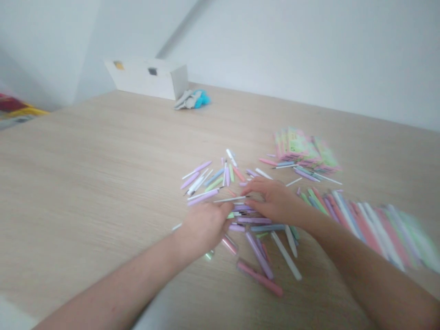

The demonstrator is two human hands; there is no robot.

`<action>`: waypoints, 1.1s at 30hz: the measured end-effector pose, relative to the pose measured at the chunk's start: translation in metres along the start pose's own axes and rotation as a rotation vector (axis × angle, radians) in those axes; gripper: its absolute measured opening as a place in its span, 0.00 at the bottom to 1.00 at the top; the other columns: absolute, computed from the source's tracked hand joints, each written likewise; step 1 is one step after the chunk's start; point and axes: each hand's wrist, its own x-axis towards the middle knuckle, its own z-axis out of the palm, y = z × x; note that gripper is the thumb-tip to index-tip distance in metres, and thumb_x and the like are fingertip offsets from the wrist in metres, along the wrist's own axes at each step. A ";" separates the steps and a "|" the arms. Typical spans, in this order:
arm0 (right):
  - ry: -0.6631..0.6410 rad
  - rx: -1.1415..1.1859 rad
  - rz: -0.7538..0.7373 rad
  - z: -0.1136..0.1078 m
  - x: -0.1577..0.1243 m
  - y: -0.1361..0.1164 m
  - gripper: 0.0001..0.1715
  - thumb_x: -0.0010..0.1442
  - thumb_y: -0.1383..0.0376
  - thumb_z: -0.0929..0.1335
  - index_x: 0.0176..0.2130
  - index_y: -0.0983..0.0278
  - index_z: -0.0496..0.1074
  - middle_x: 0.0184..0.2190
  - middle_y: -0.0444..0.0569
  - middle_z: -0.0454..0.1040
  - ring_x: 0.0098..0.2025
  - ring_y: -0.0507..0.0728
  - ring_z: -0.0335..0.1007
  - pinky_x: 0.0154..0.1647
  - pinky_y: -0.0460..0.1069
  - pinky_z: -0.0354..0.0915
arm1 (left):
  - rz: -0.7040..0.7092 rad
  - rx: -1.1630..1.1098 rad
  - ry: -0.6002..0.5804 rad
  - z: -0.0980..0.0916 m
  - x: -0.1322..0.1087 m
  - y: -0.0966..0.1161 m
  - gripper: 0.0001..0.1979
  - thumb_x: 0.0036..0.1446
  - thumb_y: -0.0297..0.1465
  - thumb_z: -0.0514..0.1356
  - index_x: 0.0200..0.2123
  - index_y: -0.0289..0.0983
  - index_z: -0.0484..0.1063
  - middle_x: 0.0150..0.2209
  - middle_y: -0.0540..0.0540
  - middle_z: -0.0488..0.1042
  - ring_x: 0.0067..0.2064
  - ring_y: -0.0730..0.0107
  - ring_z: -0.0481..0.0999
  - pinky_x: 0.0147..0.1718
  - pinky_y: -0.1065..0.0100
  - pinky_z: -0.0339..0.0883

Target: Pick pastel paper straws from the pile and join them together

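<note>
Left hand (205, 227) curled (cannot tell what it grips) | right hand (275, 201) seemingly pinching white stick (228, 199) | best handled lightly, clear of scattered pens (259, 255)

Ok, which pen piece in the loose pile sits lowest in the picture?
The pink one just below the long purple one; its end reaches nearer the bottom edge than any other piece's.

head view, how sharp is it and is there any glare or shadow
Head view: soft blur over the loose pen parts, strongest in the row of sticks at right; head view: lettering on the printed stacks mostly unreadable; head view: fairly even light, a pale sheen low on the tabletop; head view: a dark diagonal band on the wall, perhaps a shadow.
</note>
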 end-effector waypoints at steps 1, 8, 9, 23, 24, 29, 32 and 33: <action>-0.033 0.020 0.010 -0.003 -0.005 -0.001 0.11 0.55 0.66 0.67 0.40 0.63 0.74 0.38 0.49 0.75 0.43 0.57 0.68 0.46 0.51 0.61 | -0.004 -0.002 -0.007 0.000 0.001 -0.001 0.13 0.61 0.33 0.52 0.47 0.40 0.68 0.36 0.44 0.77 0.38 0.58 0.77 0.35 0.62 0.69; -0.108 -0.046 0.096 -0.003 -0.020 0.001 0.08 0.54 0.66 0.68 0.36 0.63 0.75 0.35 0.48 0.73 0.40 0.56 0.67 0.43 0.50 0.60 | -0.099 -0.009 0.019 0.001 0.004 -0.003 0.12 0.61 0.34 0.51 0.46 0.40 0.68 0.36 0.44 0.77 0.38 0.59 0.77 0.35 0.64 0.68; -0.094 -0.052 0.110 -0.002 -0.019 0.004 0.08 0.55 0.66 0.67 0.37 0.63 0.75 0.35 0.49 0.73 0.40 0.56 0.67 0.43 0.50 0.60 | -0.108 -0.001 0.029 0.002 0.004 -0.003 0.13 0.62 0.35 0.50 0.47 0.40 0.67 0.35 0.44 0.77 0.37 0.59 0.77 0.34 0.64 0.68; -0.093 0.004 0.175 0.001 -0.029 -0.005 0.06 0.55 0.67 0.66 0.32 0.63 0.75 0.30 0.46 0.76 0.33 0.55 0.69 0.33 0.47 0.58 | -0.056 0.002 0.008 0.001 0.004 -0.002 0.10 0.61 0.32 0.50 0.39 0.39 0.70 0.34 0.45 0.76 0.37 0.60 0.76 0.35 0.64 0.67; -0.106 -0.017 0.173 0.003 -0.027 -0.007 0.05 0.54 0.67 0.67 0.31 0.63 0.74 0.30 0.46 0.76 0.33 0.55 0.69 0.33 0.47 0.58 | -0.058 0.002 0.005 0.001 0.004 -0.002 0.10 0.61 0.32 0.50 0.39 0.39 0.70 0.34 0.45 0.76 0.37 0.60 0.76 0.35 0.64 0.67; -0.138 -0.108 0.156 0.015 -0.018 -0.015 0.07 0.54 0.70 0.65 0.28 0.64 0.73 0.29 0.46 0.75 0.32 0.54 0.68 0.32 0.46 0.55 | -0.076 0.016 -0.017 0.001 0.004 -0.003 0.12 0.62 0.34 0.48 0.40 0.39 0.70 0.33 0.44 0.76 0.36 0.60 0.76 0.34 0.64 0.67; -0.136 -0.170 0.155 0.016 -0.018 -0.014 0.08 0.55 0.70 0.64 0.27 0.65 0.73 0.28 0.47 0.75 0.32 0.54 0.68 0.31 0.46 0.54 | -0.069 0.007 -0.011 0.000 0.003 -0.003 0.12 0.62 0.34 0.48 0.40 0.39 0.70 0.34 0.44 0.76 0.37 0.60 0.76 0.34 0.64 0.67; -0.133 -0.184 0.161 0.015 -0.018 -0.012 0.08 0.55 0.70 0.64 0.27 0.65 0.73 0.28 0.47 0.75 0.31 0.54 0.68 0.31 0.47 0.54 | -0.069 0.003 -0.006 0.000 0.002 -0.003 0.11 0.62 0.34 0.48 0.40 0.39 0.69 0.34 0.44 0.75 0.37 0.60 0.76 0.34 0.64 0.67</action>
